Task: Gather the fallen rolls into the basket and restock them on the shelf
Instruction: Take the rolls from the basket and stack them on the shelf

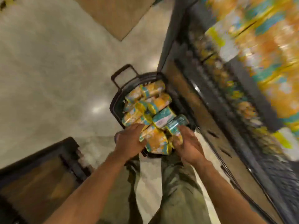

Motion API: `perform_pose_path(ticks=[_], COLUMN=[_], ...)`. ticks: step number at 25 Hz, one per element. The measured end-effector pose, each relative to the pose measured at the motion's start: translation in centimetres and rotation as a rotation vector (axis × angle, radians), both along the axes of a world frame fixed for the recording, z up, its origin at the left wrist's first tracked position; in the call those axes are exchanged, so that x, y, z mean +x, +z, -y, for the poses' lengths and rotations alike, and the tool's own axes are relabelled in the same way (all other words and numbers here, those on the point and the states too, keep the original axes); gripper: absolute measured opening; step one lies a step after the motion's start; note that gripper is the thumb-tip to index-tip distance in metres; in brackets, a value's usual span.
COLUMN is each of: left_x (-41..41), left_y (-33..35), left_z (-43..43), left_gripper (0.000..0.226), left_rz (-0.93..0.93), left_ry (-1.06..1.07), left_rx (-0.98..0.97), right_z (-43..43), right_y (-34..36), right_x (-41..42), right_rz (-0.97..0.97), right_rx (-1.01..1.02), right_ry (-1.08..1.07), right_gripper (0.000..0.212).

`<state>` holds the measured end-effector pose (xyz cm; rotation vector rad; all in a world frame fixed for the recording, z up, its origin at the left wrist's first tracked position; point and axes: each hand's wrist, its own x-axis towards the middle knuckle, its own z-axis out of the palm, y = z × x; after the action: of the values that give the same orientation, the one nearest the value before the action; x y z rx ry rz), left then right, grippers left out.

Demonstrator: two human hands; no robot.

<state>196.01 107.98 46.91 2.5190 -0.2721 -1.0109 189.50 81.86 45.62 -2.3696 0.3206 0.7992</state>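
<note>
Your hands are on the rolls in the basket.

Your left hand [129, 139] and right hand [188, 146] press, fingers curled, on the nearest rolls [156, 141]. The rolls lie flat, their long sides slanting across the dark basket [116, 101] on the floor, beside the blurry shelf [252, 65].

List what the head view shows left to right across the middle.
Floor → basket → rolls → shelf.
</note>
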Motion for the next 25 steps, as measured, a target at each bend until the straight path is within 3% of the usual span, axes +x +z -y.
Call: perform_pose_path(ticks=[4, 8, 12, 16, 22, 25], left_x=[-1.4, -2.0, -2.2, -3.3, -2.4, -2.5], left_y=[-12.3, -18.7, -20.6, -22.0, -22.7, -20.8], left_z=[1.3, 6.7, 10.8, 13.6, 13.9, 13.4], left_gripper=[0.064, 0.066, 0.072, 0.081, 0.076, 0.077], left_rz=[0.030, 0.097, 0.124, 0.171, 0.171, 0.195], left_ry=[0.048, 0.074, 0.175, 0.342, 0.504, 0.476], left_rx=[-0.051, -0.104, -0.115, 0.011, 0.034, -0.013], right_z=[2.4, 6.4, 9.1, 9.5, 7.8, 7.5], right_y=[-11.8, -18.3, -20.7, -22.5, -22.3, -20.2], right_x=[0.8, 2.3, 3.2, 4.6, 6.4, 6.0], right_rz=[-0.088, 0.017, 0.145, 0.115, 0.041, 0.041], right_rx=[-0.052, -0.072, -0.090, -0.205, -0.258, -0.270], right_ry=[0.095, 0.301, 0.594, 0.733, 0.794, 0.724], right_gripper=[0.071, 0.083, 0.091, 0.087, 0.086, 0.086])
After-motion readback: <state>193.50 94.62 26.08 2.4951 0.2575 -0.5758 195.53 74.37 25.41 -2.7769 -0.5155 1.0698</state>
